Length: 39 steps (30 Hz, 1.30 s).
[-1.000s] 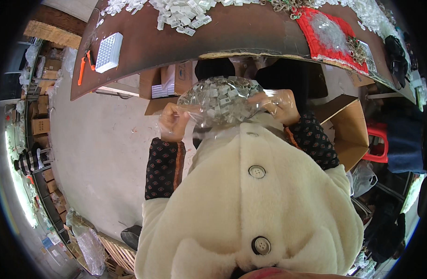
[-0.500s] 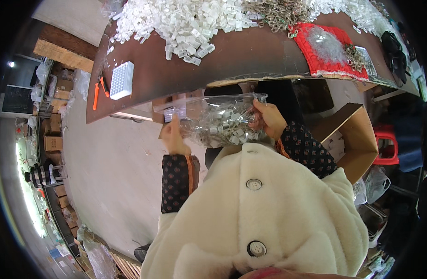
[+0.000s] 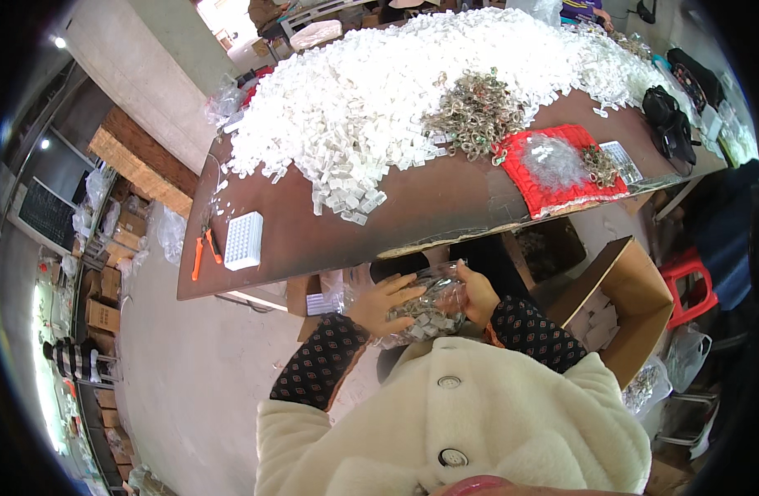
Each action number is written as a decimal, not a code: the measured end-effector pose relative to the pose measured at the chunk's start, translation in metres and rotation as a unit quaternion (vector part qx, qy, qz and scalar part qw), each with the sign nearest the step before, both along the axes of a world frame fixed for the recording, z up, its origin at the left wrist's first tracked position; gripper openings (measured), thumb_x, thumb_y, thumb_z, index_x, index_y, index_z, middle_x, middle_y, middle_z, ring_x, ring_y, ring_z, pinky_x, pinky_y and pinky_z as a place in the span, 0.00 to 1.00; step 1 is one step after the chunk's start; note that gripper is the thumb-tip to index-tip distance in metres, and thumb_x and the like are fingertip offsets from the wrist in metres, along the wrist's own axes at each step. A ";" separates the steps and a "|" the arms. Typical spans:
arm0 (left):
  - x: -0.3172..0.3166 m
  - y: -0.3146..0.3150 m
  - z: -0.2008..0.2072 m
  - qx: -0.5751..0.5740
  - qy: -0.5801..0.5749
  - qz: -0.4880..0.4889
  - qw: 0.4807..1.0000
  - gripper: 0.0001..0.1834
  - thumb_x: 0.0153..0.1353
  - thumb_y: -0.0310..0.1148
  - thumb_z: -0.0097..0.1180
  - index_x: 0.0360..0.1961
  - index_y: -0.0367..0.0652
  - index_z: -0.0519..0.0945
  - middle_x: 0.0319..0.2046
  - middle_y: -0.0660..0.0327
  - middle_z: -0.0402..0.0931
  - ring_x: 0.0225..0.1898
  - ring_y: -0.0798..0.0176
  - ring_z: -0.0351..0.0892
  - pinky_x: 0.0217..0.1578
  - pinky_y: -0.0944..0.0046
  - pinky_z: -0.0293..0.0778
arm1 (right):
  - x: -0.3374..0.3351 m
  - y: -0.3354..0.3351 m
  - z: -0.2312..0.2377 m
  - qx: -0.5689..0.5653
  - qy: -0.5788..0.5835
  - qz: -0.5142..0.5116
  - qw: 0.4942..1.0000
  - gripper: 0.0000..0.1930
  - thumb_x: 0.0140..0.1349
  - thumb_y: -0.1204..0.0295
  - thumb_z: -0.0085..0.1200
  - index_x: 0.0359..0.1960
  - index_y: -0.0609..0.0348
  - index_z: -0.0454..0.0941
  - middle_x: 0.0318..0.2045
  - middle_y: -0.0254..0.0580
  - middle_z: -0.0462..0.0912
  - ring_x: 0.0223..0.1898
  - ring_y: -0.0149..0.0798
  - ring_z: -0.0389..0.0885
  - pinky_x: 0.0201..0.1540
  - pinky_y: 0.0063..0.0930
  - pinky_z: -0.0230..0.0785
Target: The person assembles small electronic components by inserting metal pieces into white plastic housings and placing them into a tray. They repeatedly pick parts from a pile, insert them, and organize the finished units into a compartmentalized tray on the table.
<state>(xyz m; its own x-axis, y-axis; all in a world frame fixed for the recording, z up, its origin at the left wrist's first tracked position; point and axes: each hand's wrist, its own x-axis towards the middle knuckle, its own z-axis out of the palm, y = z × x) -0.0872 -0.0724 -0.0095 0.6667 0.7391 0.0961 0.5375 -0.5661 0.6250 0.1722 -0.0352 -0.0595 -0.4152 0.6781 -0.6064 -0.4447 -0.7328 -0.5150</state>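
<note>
A clear plastic bag [image 3: 429, 323] with small whitish pieces and metal-looking bits inside is in front of my coat, just below the table's near edge. My right hand [image 3: 479, 296] grips the bag's right side, thumb at the top. Against its left side lies my left hand [image 3: 378, 307], fingers stretched out and spread across the plastic. Part of the bag's underside is hidden by the hands and the coat.
On the brown table [image 3: 288, 227] lie a large heap of white plastic pieces [image 3: 346, 124], metal rings [image 3: 474, 116], a red cloth [image 3: 520, 186], orange-handled pliers [image 3: 199, 255] and a white gridded block [image 3: 245, 240]. At right stand an open carton [image 3: 644, 302] and a red stool [image 3: 689, 285].
The view has tilted up, showing more of the table. My left hand has moved right, from the bag's left end onto its side; the bag is bunched closer together. My right hand keeps its hold.
</note>
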 end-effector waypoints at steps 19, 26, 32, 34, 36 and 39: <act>-0.063 -0.014 -0.056 -0.284 -0.268 0.083 0.917 0.52 0.48 0.48 0.71 0.69 0.33 0.62 0.65 0.49 0.66 0.67 0.56 0.62 0.68 0.56 0.54 | -0.019 -0.061 -0.043 0.475 -0.090 0.195 0.853 0.41 0.48 0.78 0.71 0.66 0.63 0.64 0.60 0.45 0.75 0.64 0.42 0.69 0.65 0.38 0.62; -0.063 -0.039 0.007 -0.103 -0.384 0.111 0.911 0.42 0.56 0.55 0.60 0.64 0.34 0.69 0.57 0.54 0.73 0.58 0.59 0.73 0.60 0.59 0.66 | -0.031 -0.085 0.064 0.537 -0.051 0.028 0.842 0.30 0.43 0.73 0.74 0.50 0.62 0.75 0.39 0.44 0.77 0.42 0.43 0.77 0.47 0.34 0.70; 0.037 -0.006 0.096 -0.126 -0.425 0.088 0.892 0.38 0.60 0.54 0.54 0.63 0.37 0.71 0.57 0.56 0.74 0.57 0.60 0.74 0.59 0.60 0.68 | 0.017 -0.074 0.117 0.622 -0.138 -0.181 0.750 0.44 0.37 0.70 0.78 0.59 0.62 0.68 0.53 0.50 0.73 0.56 0.42 0.71 0.60 0.37 0.64; 0.087 0.005 0.115 -0.170 -0.426 0.050 0.887 0.36 0.61 0.54 0.52 0.63 0.38 0.72 0.57 0.57 0.75 0.56 0.60 0.75 0.59 0.61 0.68 | 0.042 -0.072 0.117 0.572 -0.154 -0.165 0.789 0.49 0.38 0.71 0.79 0.64 0.62 0.62 0.57 0.50 0.73 0.58 0.39 0.71 0.61 0.36 0.65; 0.138 0.013 0.127 -0.240 -0.422 0.007 0.874 0.35 0.63 0.54 0.50 0.62 0.39 0.72 0.56 0.57 0.75 0.56 0.61 0.75 0.58 0.61 0.68 | 0.078 -0.076 0.116 0.518 -0.093 -0.115 0.842 0.49 0.39 0.74 0.77 0.65 0.63 0.61 0.57 0.47 0.75 0.57 0.35 0.73 0.60 0.35 0.68; 0.208 0.025 0.131 -0.362 -0.396 -0.054 0.842 0.33 0.65 0.53 0.47 0.62 0.40 0.73 0.56 0.58 0.76 0.55 0.61 0.76 0.58 0.62 0.69 | 0.128 -0.096 0.109 0.408 0.051 -0.165 0.896 0.34 0.49 0.75 0.71 0.59 0.65 0.70 0.51 0.40 0.80 0.51 0.33 0.79 0.56 0.33 0.71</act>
